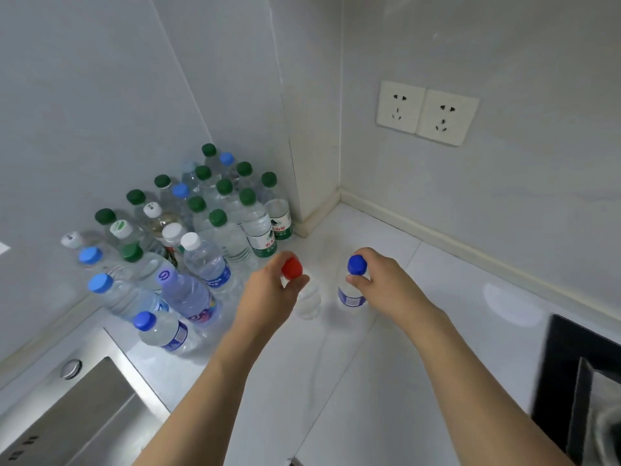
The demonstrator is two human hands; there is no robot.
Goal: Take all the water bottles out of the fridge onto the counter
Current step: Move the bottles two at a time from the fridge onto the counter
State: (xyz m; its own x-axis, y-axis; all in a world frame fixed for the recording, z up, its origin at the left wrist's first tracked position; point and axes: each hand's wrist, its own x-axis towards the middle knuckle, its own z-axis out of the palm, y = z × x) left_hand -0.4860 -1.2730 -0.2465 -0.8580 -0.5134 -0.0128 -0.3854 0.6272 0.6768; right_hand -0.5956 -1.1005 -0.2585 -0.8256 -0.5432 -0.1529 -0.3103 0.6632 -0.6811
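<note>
Two small clear bottles stand upright on the white counter (386,364), each held by the neck just under its cap. The left hand (268,294) has its fingers closed round the red-capped bottle (307,297); the right hand (386,280) grips the blue-capped bottle (351,294), which has a blue label. Just left of them, a packed group of bottles (188,237) fills the corner: roughly fourteen green caps, six blue, five white, one purple. Two wall sockets (426,112) sit on the right wall
</note>
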